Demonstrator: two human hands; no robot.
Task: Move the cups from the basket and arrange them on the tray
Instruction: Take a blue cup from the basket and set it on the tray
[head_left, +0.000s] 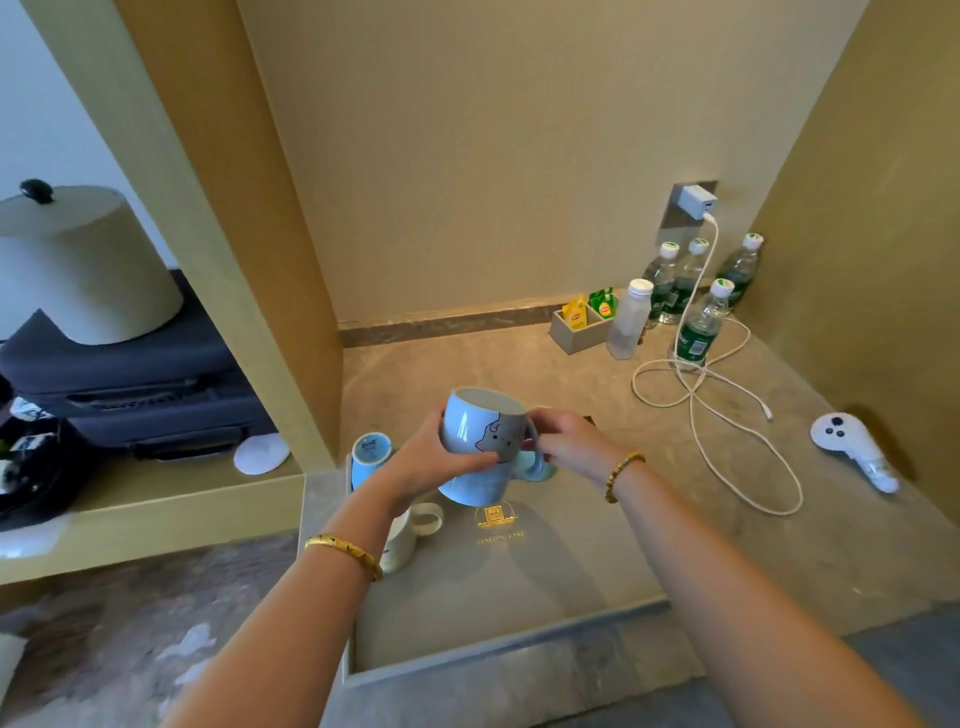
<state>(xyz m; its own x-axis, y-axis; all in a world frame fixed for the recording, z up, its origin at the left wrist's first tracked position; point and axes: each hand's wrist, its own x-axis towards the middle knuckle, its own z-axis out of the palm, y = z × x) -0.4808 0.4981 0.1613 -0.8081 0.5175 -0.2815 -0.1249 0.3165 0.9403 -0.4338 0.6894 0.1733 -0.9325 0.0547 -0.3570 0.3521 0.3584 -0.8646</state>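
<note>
Beige alcove counter (571, 374), tray (519, 644) at front edge; both hands on one cup.
Behind: four green-label bottles (698, 332), one clear bottle (629, 318), tea-bag box (576, 327), white cable (727, 415), controller (852, 447); four cups visible; left hand (431, 462) and right hand (566, 439) grip raised blue cup (485, 423) above tray, over second blue cup (475, 486); third blue cup (370, 457) and white cup (402, 535) on tray's left side.
</note>
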